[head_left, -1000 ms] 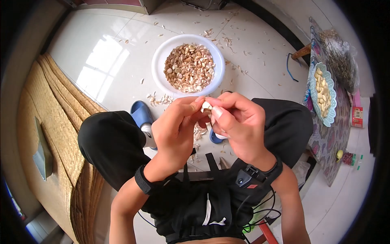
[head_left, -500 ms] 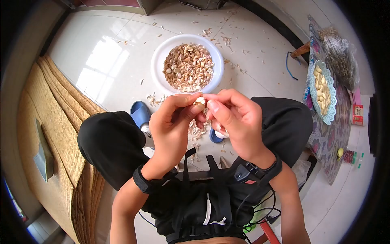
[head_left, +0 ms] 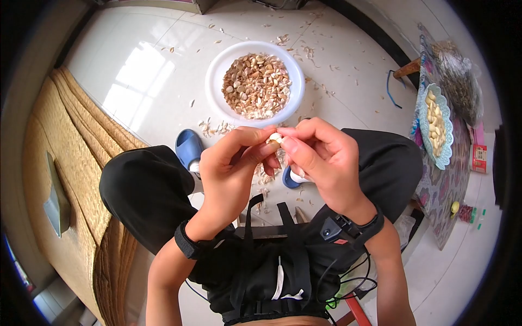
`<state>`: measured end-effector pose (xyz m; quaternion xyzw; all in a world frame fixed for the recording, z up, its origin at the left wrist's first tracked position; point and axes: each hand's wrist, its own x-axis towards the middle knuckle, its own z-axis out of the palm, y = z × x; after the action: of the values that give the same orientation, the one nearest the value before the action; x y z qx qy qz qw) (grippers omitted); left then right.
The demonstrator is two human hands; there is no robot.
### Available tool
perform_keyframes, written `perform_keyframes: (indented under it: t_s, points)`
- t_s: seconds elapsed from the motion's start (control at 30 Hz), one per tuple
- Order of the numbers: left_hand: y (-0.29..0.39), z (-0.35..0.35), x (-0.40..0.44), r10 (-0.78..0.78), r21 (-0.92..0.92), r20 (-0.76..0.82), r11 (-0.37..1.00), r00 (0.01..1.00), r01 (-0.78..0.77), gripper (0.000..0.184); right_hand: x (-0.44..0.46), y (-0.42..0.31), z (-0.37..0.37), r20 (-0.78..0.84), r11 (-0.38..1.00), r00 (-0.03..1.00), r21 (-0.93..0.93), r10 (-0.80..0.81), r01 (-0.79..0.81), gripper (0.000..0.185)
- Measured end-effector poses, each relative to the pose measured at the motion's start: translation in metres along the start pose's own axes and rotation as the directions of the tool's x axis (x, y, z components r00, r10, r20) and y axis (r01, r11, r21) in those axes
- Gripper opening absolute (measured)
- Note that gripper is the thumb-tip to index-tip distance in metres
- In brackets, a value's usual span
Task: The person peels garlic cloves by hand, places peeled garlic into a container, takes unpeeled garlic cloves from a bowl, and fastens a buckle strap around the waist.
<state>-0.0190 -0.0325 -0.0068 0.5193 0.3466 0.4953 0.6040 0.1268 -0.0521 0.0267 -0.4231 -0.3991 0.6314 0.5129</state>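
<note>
A small pale garlic clove (head_left: 276, 138) is pinched between the fingertips of both hands, in front of my knees. My left hand (head_left: 231, 163) is closed on it from the left, thumb and forefinger together. From the right, my right hand (head_left: 323, 157) grips it with thumb and forefinger. Just beyond the hands stands a white basin (head_left: 212, 86) with many unpeeled cloves and loose skins (head_left: 255, 84) in it. At the right, a light blue scalloped dish (head_left: 445, 157) holds several peeled cloves (head_left: 435, 122).
Skins (head_left: 215, 128) lie scattered over the tiled floor (head_left: 185, 49). Woven mats (head_left: 65, 163) with a grey dustpan-like object (head_left: 56, 204) are at the left. At the right, a patterned cloth (head_left: 443, 190) bears the dish and a plastic bag (head_left: 459, 81). Blue slippers (head_left: 188, 146) are on my feet.
Both hands remain together around the clove, with small shifts of the fingers. The basin appears slightly higher and to the right in view as the camera moved.
</note>
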Motion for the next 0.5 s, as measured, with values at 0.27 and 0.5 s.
perform_keyframes:
  t_s: [0.27, 0.5]
  points:
    - [-0.004, 0.004, -0.002, 0.325, 0.409, -0.024, 0.866, 0.945, -0.288, 0.009, 0.000, 0.018, 0.005, -0.062, 0.993, 0.998, 0.115, 0.008, -0.001, 0.012]
    - [-0.009, 0.002, 0.000, 0.352, 0.333, -0.038, 0.887, 0.935, -0.320, 0.009, -0.002, 0.012, 0.007, -0.069, 0.989, 0.995, 0.137, 0.067, -0.057, 0.014]
